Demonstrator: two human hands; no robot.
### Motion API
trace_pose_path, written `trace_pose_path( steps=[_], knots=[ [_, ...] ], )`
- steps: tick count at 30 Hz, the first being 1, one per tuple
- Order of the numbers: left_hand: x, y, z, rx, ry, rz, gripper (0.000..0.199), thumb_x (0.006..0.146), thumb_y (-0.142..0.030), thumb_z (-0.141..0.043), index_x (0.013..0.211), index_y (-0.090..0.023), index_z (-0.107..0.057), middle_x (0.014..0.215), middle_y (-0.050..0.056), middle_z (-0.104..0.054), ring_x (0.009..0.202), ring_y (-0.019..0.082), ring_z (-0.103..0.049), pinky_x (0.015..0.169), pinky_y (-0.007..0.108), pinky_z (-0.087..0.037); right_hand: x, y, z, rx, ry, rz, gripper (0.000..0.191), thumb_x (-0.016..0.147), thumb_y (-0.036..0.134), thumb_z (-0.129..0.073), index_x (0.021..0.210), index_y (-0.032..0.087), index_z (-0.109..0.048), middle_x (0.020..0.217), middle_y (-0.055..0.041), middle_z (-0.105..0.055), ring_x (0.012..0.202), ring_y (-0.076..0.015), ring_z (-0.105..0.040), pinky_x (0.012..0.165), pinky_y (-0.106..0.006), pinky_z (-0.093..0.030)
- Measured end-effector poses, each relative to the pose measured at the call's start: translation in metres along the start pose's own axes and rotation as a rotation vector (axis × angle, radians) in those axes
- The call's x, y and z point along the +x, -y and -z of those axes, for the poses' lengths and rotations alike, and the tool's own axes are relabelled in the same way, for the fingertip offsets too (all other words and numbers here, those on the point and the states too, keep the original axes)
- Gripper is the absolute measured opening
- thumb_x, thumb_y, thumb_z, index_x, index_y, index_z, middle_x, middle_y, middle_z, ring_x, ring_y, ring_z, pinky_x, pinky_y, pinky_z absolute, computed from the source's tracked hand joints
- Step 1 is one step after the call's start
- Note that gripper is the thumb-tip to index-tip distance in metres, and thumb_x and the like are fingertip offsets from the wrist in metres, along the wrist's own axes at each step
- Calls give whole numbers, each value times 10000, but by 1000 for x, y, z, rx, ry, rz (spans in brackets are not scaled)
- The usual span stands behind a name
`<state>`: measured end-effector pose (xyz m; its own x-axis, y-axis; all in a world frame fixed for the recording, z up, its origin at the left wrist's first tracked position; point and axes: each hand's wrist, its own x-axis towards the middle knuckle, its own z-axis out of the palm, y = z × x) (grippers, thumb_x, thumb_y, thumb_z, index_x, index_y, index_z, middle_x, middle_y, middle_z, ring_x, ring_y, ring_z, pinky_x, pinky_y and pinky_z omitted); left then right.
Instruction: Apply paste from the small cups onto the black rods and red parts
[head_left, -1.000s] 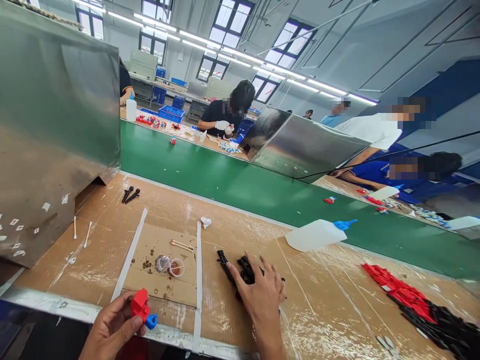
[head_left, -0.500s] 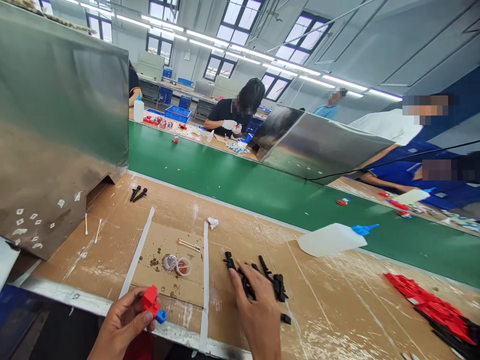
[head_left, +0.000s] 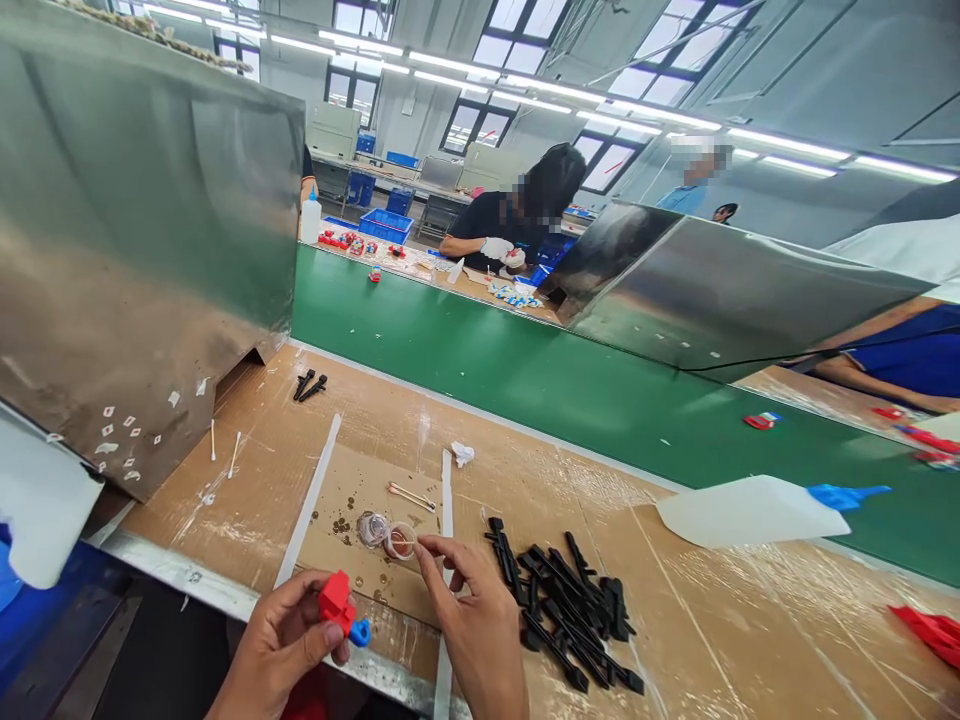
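From the head camera, a small red plastic block with a blue round piece (head_left: 341, 610) sits low at the near edge of the cardboard-covered bench (head_left: 720, 640), the blue piece pointing right toward the other hand, its long axis running roughly left to right. The left hand (head_left: 281, 650) pinches it between thumb and curled fingers, palm turned up. The right hand (head_left: 472, 625) rests beside it, palm down, thumb and forefinger pressed together at their tips just beside two small clear round cups (head_left: 386, 533); one cup holds something brownish. A pile of black plastic sticks (head_left: 562, 605) lies just right of that hand. A white squeeze bottle with a blue nozzle (head_left: 757, 510) lies on its side, nozzle pointing right.
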<state>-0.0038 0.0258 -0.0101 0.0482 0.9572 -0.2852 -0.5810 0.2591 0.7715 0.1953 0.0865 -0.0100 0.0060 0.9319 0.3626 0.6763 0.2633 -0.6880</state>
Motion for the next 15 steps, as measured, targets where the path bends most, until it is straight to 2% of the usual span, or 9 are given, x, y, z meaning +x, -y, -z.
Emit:
trace_pose_path(
  steps=[4, 6, 11, 15],
  knots=[
    [3, 2, 2, -18, 27, -4, 254, 700, -356, -841, 892, -205, -770, 789, 25, -698, 644, 129, -613, 625, 231, -504, 4, 14, -2, 7, 27, 117, 165, 947, 364, -600, 929, 243, -711, 916, -29, -732, 841, -203, -652, 732, -305, -508],
    [4, 5, 4, -24, 39, -12, 271, 703, -347, -840, 918, -198, -769, 800, 30, -700, 655, 133, -614, 632, 237, -507, 5, 18, -5, 29, 34, 153, 118, 946, 315, -610, 952, 237, -698, 932, -29, -733, 850, -194, -652, 711, -288, -506],
    [4, 9, 8, -42, 54, -27, 272, 712, -331, -837, 935, -194, -763, 797, 32, -701, 667, 133, -612, 633, 239, -510, 2, 15, -10, 26, 27, 148, 79, 941, 268, -628, 997, 256, -683, 912, 10, -719, 755, -142, -634, 632, -236, -490],
    [2, 6, 8, 1, 19, -11, 296, 707, -345, -839, 959, -208, -764, 832, 41, -726, 726, 162, -643, 662, 248, -524, 2, 12, -9, -27, 4, 173, 97, 955, 261, -607, 1028, 254, -672, 944, 13, -724, 838, -150, -638, 722, -254, -502]
  ],
)
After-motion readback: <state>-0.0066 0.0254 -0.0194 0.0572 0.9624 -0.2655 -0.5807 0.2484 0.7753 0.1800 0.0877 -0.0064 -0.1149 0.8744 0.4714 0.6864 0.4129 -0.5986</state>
